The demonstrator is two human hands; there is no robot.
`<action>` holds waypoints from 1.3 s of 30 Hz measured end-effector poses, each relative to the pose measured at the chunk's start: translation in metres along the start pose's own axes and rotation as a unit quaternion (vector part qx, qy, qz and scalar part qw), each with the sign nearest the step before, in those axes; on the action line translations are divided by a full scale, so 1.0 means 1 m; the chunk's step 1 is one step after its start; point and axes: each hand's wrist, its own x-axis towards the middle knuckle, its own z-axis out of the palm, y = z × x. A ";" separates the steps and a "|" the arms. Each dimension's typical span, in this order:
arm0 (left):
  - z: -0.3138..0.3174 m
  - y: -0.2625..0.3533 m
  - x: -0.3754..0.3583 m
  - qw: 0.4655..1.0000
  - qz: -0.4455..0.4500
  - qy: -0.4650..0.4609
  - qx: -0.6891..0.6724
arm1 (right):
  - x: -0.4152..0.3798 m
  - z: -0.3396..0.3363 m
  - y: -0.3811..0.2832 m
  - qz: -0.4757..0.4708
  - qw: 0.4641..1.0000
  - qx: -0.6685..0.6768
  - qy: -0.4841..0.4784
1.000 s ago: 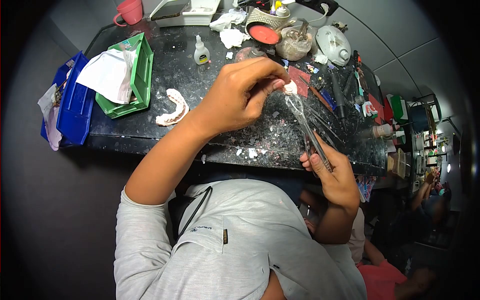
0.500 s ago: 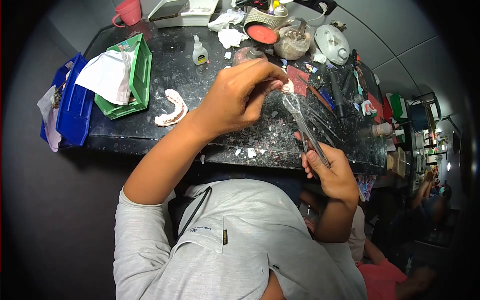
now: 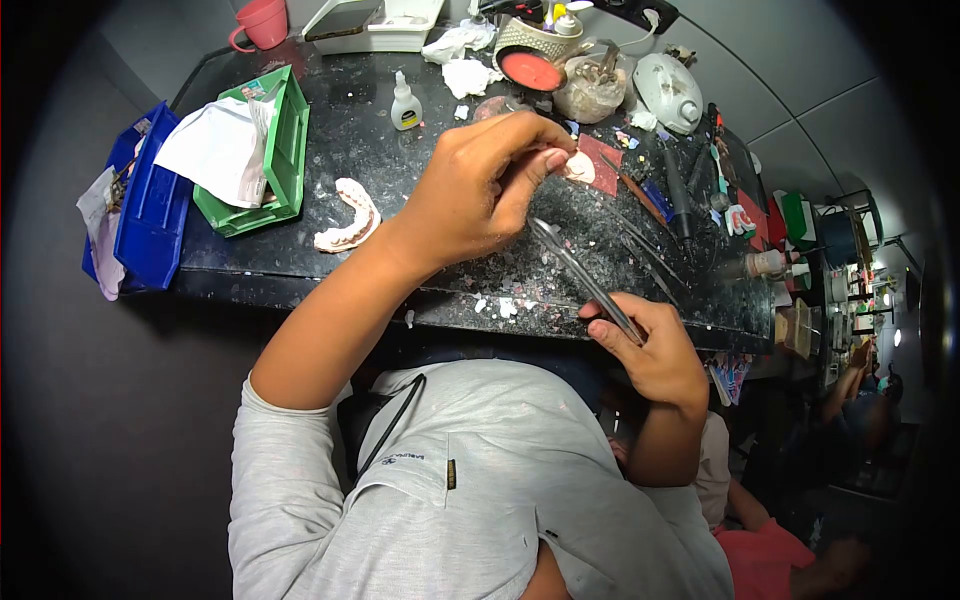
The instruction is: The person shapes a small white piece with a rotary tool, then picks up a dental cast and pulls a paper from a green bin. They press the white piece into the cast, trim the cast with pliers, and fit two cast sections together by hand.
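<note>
My left hand is raised over the black bench, thumb and fingers pinched on a small pale piece, partly hidden by the fingertips. Behind that piece lies a red square sheet. Lower right, my right hand is closed around the handle of a metal tool, whose tip points up and left, below my left hand and apart from it. A cream dental model arch rests on the bench left of my left wrist.
Green bin and blue bin stand left. A dropper bottle, red bowl and white device are behind; thin tools lie right. Debris covers the front edge. Another person is at lower right.
The metal tool has moved left and down, its tip away from the pale piece. My right hand has shifted slightly left and down. My left hand stays nearly in place.
</note>
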 end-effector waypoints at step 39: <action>0.004 -0.001 -0.001 0.997 0.043 -0.016 0.058 | 0.002 0.006 0.002 -0.133 0.949 -0.170 0.230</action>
